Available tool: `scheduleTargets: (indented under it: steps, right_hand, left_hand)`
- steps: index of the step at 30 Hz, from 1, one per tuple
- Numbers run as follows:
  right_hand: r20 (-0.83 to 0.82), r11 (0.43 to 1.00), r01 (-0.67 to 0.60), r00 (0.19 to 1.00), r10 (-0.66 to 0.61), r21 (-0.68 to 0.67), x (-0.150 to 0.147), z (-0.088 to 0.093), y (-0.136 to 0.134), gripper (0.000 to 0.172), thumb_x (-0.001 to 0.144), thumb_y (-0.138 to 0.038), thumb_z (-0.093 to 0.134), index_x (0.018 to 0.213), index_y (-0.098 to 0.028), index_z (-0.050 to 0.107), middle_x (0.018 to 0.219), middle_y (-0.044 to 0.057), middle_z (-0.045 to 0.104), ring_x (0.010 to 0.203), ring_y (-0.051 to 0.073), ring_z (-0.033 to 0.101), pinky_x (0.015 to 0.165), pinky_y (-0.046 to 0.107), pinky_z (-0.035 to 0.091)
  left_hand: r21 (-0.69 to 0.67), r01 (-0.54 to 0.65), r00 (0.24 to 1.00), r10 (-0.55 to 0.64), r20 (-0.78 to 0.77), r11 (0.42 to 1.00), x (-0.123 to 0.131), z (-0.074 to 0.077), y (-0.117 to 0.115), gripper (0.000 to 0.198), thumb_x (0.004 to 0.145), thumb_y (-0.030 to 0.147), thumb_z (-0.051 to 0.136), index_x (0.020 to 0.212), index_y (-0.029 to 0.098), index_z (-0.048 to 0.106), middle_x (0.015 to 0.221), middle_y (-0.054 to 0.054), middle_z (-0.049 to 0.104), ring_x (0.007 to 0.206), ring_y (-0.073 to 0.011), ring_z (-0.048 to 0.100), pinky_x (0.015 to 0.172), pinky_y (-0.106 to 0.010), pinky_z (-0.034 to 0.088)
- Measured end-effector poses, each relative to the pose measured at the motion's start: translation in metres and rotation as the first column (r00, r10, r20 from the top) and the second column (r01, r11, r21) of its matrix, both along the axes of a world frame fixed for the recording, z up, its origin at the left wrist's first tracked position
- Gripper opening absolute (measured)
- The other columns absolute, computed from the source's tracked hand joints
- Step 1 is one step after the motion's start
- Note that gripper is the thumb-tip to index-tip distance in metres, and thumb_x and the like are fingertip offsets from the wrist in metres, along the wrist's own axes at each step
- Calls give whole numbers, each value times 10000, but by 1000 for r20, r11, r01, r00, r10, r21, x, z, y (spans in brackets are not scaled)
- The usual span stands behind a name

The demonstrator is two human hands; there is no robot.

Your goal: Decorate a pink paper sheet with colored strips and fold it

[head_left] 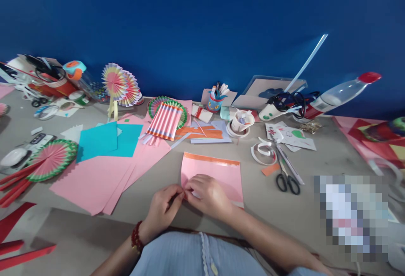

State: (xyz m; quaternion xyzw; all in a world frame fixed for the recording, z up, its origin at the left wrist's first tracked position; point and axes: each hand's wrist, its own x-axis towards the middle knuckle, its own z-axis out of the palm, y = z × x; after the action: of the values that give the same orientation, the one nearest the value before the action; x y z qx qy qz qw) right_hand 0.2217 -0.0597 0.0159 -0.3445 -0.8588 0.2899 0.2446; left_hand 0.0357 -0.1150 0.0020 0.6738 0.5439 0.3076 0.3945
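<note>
A pink sheet of paper point(218, 174) with an orange strip along its far edge lies flat in front of me. At its near left corner, my left hand point(165, 204) has thumb and forefinger pinched together on the paper's edge. My right hand point(207, 193) rests over the left part of the sheet, its fingers curled and its fingertips pinched against the same corner, touching those of the left. The hands cover that corner, so how it is folded is hidden. A pale strip shows along the near right edge.
Scissors point(287, 179) and a white tape roll point(264, 151) lie to the right. Pink sheets point(91, 183) and blue sheets point(107, 141) spread out left. Behind are a pleated striped paper point(166, 120), a paper cup point(242, 120), and a plastic bottle point(343, 92) against the blue wall.
</note>
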Motion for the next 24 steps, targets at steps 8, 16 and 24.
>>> scheduleTargets:
  steps: [8, 16, 24]
  right_hand:
    - [-43, 981, 150, 987, -156, -122, 6, 4, 4, 113, 788, -106, 581, 740, -208, 576, 726, -11, 652, 677, 131, 586, 649, 236, 434]
    - [-9, 874, 470, 880, -474, -126, 85, 15, 34, 88, 806, -240, 530, 752, -220, 597, 728, 5, 661, 666, 152, 609, 584, 233, 456]
    - [168, 472, 882, 463, -870, 13, 227, 19, 65, 270, 795, -433, 543, 853, -203, 671, 793, 78, 715, 711, 221, 650, 654, 314, 470]
  left_hand:
    - [-75, -94, 992, 99, 75, 993, -1, 1, -5, 263, 969, 317, 461, 760, 186, 554, 668, 2, 588, 646, -135, 574, 630, -218, 430]
    - [-244, -272, 882, 343, 323, 931, -14, -2, -1, 328, 959, 420, 491, 758, 172, 570, 666, -4, 588, 624, -131, 547, 623, -234, 459]
    - [-364, -256, 873, 376, 309, 895, -29, -3, -6, 394, 916, 530, 522, 746, 176, 560, 696, -10, 604, 596, -131, 546, 569, -232, 454]
